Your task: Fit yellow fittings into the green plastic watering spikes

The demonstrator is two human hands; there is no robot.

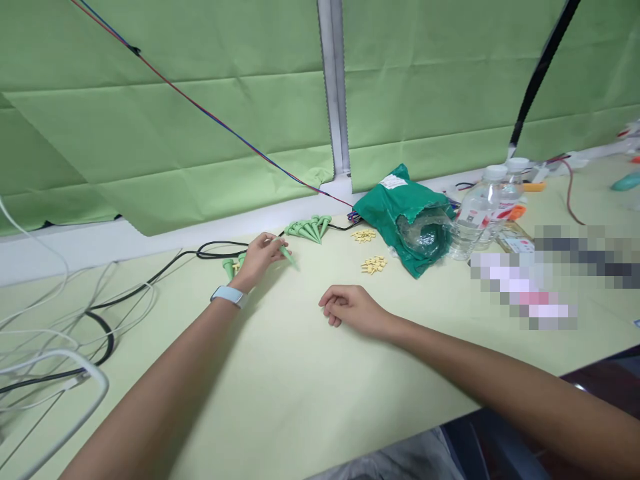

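Note:
My left hand (263, 257), with a pale blue band at the wrist, pinches a green cone-shaped piece (289, 255) whose tip points down to the right. Beside and partly behind this hand lie more green cones (229, 268). A fanned group of green cones (309, 228) rests near the wall. Two small heaps of yellow pieces, the upper heap (364, 235) and the lower heap (374, 265), lie to its right. My right hand (350, 307) is near the table's middle, fingers curled, and whatever they may hold is hidden.
A torn green bag (407, 220) with clear plastic inside stands at the back, beside clear bottles (475, 213). Black and white cables (107, 333) tangle at the left. The table (280, 400) ends at a front edge near my body. Green cloth covers the wall.

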